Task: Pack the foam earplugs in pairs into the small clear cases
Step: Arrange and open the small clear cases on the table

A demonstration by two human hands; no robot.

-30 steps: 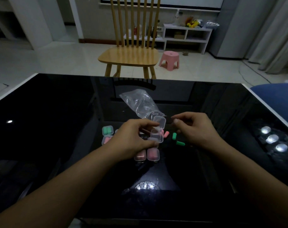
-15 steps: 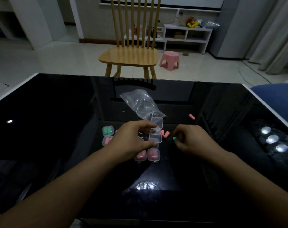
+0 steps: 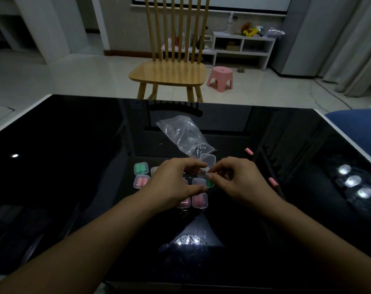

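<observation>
My left hand point(image 3: 176, 183) grips a small clear case point(image 3: 207, 161) with its lid swung up, just above the black table point(image 3: 74, 155). Right against it, my right hand point(image 3: 237, 181) pinches a green earplug point(image 3: 210, 183) at the case's open half. Closed, filled cases lie around my hands: one with green plugs point(image 3: 141, 168), one with pink plugs point(image 3: 141, 181), and two pink ones point(image 3: 199, 200) near my left wrist. A loose pink earplug point(image 3: 249, 151) lies to the right, and another pink earplug point(image 3: 273, 181) lies beside my right hand.
A crumpled clear plastic bag point(image 3: 184, 136) lies just beyond the hands. Past the table's far edge stand a wooden chair point(image 3: 169, 71) and a pink stool point(image 3: 220, 78). A blue cushion point(image 3: 358, 128) sits at the right edge. Ceiling lights glare on the glossy top.
My right hand picked the green earplug off the table and brought it left to the open case. My left hand kept holding the case in place.
</observation>
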